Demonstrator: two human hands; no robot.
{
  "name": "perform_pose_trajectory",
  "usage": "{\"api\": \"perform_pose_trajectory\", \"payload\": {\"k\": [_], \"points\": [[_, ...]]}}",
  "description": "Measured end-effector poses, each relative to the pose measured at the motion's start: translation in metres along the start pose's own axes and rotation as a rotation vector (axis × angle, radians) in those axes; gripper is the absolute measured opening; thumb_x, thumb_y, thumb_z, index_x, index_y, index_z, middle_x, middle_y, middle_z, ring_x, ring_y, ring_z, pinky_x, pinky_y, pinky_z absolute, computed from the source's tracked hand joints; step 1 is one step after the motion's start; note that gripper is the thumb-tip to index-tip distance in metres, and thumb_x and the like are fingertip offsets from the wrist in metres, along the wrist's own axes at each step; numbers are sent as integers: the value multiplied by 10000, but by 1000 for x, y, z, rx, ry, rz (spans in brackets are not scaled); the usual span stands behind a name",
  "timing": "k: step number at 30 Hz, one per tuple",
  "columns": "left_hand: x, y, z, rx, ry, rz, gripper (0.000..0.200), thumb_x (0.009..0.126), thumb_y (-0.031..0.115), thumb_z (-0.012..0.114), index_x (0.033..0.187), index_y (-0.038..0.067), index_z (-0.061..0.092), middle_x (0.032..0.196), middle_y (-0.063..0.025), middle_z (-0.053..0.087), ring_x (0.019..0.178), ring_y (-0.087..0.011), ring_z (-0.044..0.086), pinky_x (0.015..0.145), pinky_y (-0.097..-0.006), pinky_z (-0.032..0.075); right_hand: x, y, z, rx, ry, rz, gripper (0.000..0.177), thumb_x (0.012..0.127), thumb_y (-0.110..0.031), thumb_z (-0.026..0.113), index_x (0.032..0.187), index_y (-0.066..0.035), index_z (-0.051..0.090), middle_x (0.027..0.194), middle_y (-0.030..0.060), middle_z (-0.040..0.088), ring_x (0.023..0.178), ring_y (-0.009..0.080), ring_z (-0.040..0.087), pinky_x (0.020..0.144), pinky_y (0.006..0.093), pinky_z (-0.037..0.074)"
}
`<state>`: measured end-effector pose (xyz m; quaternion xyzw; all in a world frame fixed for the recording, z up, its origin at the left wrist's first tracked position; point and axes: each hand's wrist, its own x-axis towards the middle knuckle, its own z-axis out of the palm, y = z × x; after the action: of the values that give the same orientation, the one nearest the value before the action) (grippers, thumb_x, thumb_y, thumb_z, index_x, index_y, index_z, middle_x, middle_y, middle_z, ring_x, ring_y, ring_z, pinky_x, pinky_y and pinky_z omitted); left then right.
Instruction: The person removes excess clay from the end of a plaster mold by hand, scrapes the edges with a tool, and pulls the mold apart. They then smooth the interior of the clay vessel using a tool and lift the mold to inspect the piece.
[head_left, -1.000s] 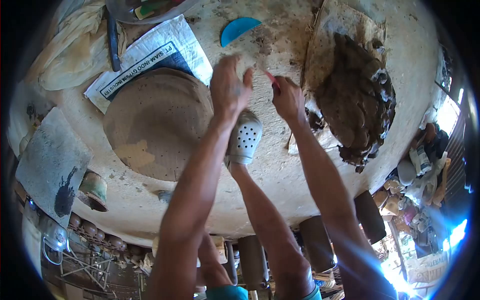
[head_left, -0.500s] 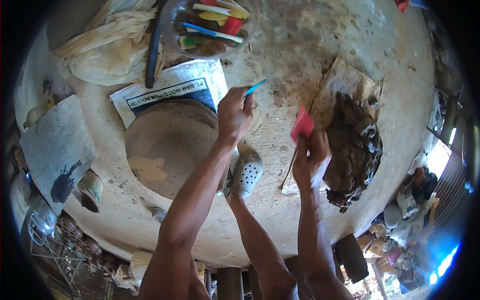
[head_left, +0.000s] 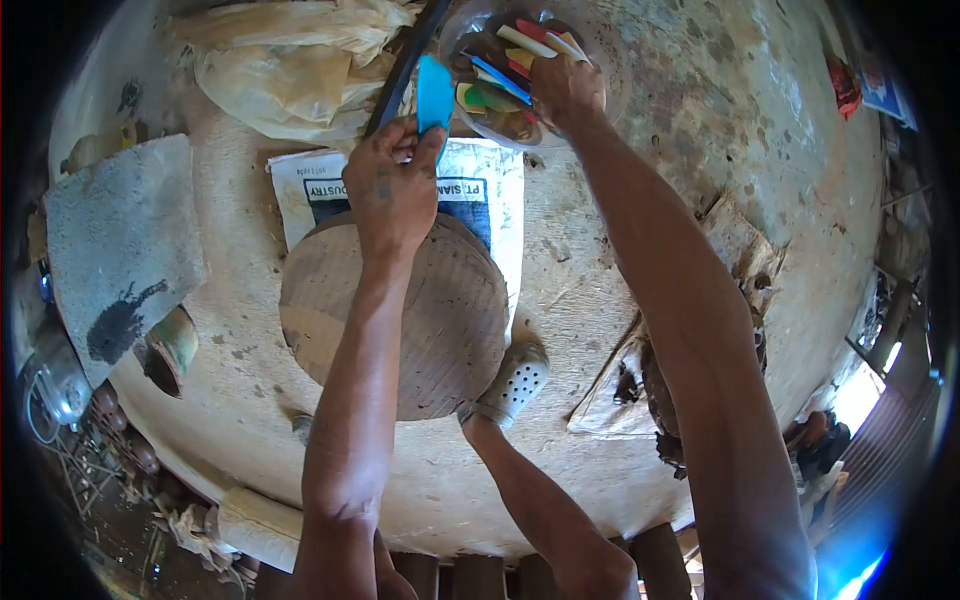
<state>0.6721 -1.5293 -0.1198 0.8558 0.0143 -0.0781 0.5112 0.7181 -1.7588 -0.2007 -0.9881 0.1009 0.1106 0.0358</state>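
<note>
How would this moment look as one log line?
left grip: holding blue piece | right grip: at bowl of coloured pieces | round disc: beside shoe

The right grip (head_left: pixel 568 95) has moved from beside clay (head_left: pixel 666 405) to bowl (head_left: pixel 616 108) — left grip (head_left: pixel 393 188), over the sack (head_left: pixel 505 190).

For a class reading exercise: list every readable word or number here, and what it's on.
"PT. SIAM" and "DUSTRY": upside down, on the white sack; left hand hides the text between.
Small print on the sack: too small to read.
Blue-and-white item, far right: any markings too blurred.
</note>
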Motion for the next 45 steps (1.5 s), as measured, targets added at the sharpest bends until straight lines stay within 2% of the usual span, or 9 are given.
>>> {"api": "perform_pose_trajectory", "payload": {"k": [3, 7, 10, 15, 23, 28, 32, 41, 45], "points": [[12, 11, 3, 258, -50, -8, 256, 935, 230, 774, 1027, -10, 771, 852, -98, 770, 734, -138, 687, 691, -302, 517, -1, 5, -6, 12, -64, 46, 280, 957, -253, 646, 1188, -159, 773, 1158, 174, 755, 1037, 393, 748, 908, 514, 602], [53, 29, 39, 502, -35, 259, 261, 912, 260, 756, 1056, 46, 789, 897, -174, 777, 797, -323, 750, 752, -417, 574, -42, 47, -50, 450, 107, 268, 326, 910, -347, 696, 1129, -123, 787, 994, 151, 784, 985, 354, 764, 917, 452, 591], [96, 19, 92, 623, -62, 354, 256, 825, 297, 772, 918, 59, 794, 893, -216, 755, 830, -414, 737, 833, -465, 594, -125, 86, -84, 724, 284, 366, 360, 877, -389, 755, 1044, -71, 784, 878, 146, 767, 748, 288, 724, 712, 393, 547], [125, -13, 141, 886, -118, 476, 219, 862, 250, 704, 956, 78, 802, 962, -213, 762, 935, -406, 749, 840, -475, 614, -294, 113, -105, 1098, 248, 732, 147, 919, -121, 761, 944, 18, 722, 734, -26, 610, 687, 44, 460, 603, 250, 379], [108, -9, 138, 1216, -204, 534, 237, 963, 168, 576, 1034, 94, 790, 1132, -147, 756, 957, -381, 754, 814, -497, 613, -483, 152, -118, 1034, 171, 1023, 85, 927, -55, 734, 923, 25, 706, 771, -1, 627, 702, 57, 517, 634, 273, 428], [99, 33, 94, 642, -149, 314, 296, 910, 324, 764, 1072, 78, 786, 951, -201, 748, 911, -400, 723, 792, -486, 542, -504, 141, -147, 1096, 191, 1022, 67, 944, -55, 730, 939, 3, 698, 788, -38, 639, 683, 48, 492, 606, 277, 400], [59, 111, 34, -592, -368, -445, 164, 947, 136, 777, 1098, 130, 714, 829, 52, 645, 672, -44, 575, 557, -195, 448, -431, 103, -210, 1400, 417, 972, 87, 971, -76, 716, 1047, -43, 693, 898, -34, 682, 770, 29, 585, 580, 209, 461], [-154, 196, -199, -1319, -435, -670, 180, 995, 244, 710, 1119, 116, 684, 1037, -38, 734, 924, -176, 731, 794, -367, 646, -341, -49, -389, 1807, 281, 246, 226, 980, -44, 658, 1198, -24, 599, 968, 15, 663, 825, 95, 620, 781, 264, 502], [-214, 256, -368, -1787, -291, -510, 150, 965, 214, 700, 1042, 88, 670, 889, -30, 562, 849, -174, 496, 737, -322, 425, -379, -174, -483, 1830, -46, 84, 259, 966, -45, 673, 1214, -23, 604, 1107, 14, 637, 1020, 107, 573, 880, 298, 474]]}}
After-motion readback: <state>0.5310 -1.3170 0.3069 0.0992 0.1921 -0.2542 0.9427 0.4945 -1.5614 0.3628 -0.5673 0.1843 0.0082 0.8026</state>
